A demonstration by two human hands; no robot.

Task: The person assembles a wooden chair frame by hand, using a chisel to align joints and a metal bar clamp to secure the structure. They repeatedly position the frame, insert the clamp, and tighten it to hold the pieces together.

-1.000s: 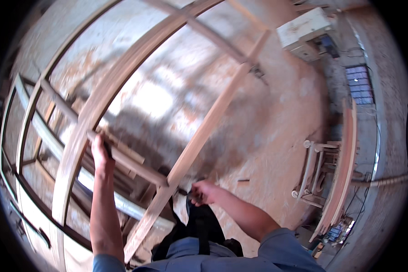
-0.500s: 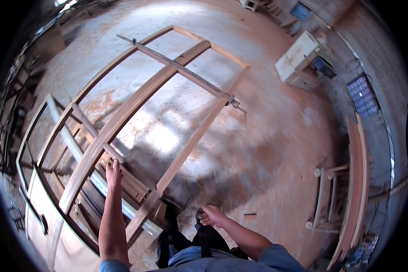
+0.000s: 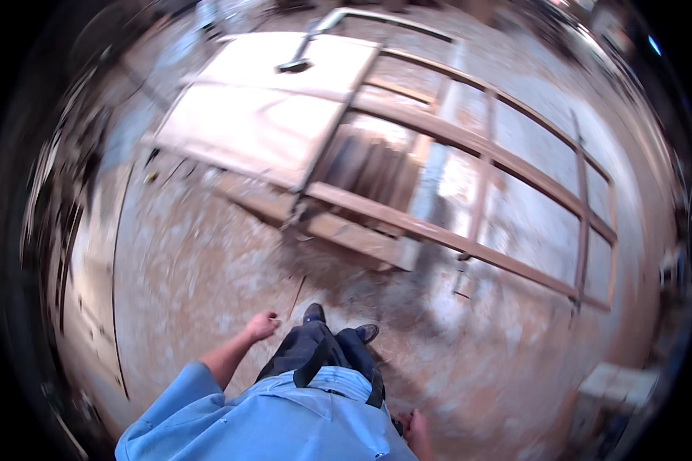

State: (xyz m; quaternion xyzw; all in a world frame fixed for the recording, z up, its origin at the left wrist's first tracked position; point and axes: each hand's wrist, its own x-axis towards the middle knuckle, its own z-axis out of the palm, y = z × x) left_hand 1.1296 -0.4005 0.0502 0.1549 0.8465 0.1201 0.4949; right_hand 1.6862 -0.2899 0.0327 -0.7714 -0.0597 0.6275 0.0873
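My left hand (image 3: 261, 326) hangs beside my left leg, away from any workpiece. Its fingers look curled, with nothing visible in them, though motion smears them a little. Low at my right side, my right hand (image 3: 417, 432) shows only in part; its fingers are blurred and partly hidden by my body. Ahead of me lies a large wooden frame (image 3: 438, 230) of long rails and crosspieces, apart from both hands. A dark bar clamp (image 3: 582, 203) spans its right end. Pale flat panels (image 3: 254, 111) adjoin its left end.
Beneath the frame is a stack of dark boards (image 3: 365, 165). A wooden beam (image 3: 354, 242) lies along the near side. Long pale boards (image 3: 100, 284) stand at the far left. A whitish box-like cabinet (image 3: 619, 388) is at the lower right.
My view has swung left, so the frame now lies ahead and to the right. My left hand has come off the frame and down to my side. My right hand has dropped lower.
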